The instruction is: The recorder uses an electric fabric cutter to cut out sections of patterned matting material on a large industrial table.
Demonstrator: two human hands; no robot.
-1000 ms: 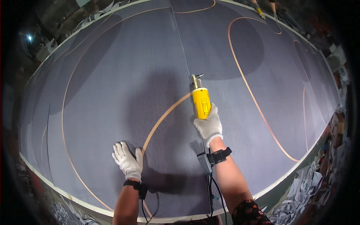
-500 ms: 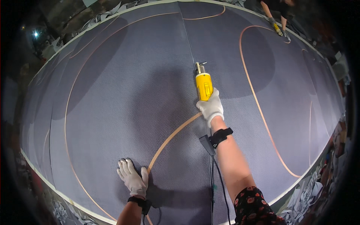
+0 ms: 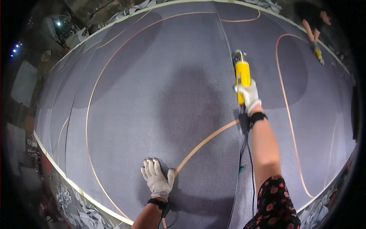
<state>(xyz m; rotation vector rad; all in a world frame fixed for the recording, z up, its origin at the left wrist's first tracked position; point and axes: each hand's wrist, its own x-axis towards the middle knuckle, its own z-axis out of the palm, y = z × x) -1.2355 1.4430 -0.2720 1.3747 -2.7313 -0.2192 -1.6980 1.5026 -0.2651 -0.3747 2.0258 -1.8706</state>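
A large grey-purple carpet (image 3: 126, 114) with curved tan lines lies before me. My right hand (image 3: 249, 95), in a white glove, is wrapped round the body of yellow corded electric shears (image 3: 243, 72). Their metal head points away from me and sits at a dark straight seam in the carpet. A black cord (image 3: 250, 168) runs back from them beneath my right forearm. Flat on the carpet lies my gloved left hand (image 3: 157, 179), fingers spread, just left of a tan curved band (image 3: 202, 144). Both wrists wear black straps.
At the far right another person (image 3: 312, 23) leans over the carpet with a similar yellow tool (image 3: 319, 55). Grey scraps (image 3: 82, 208) are heaped beyond the carpet's pale edge at the near left. More scraps lie along the far edge.
The view has shifted left, so the carpet appears further right. My grip on the shears has turned, with the fingers now across their side. The other person's tool has moved slightly.
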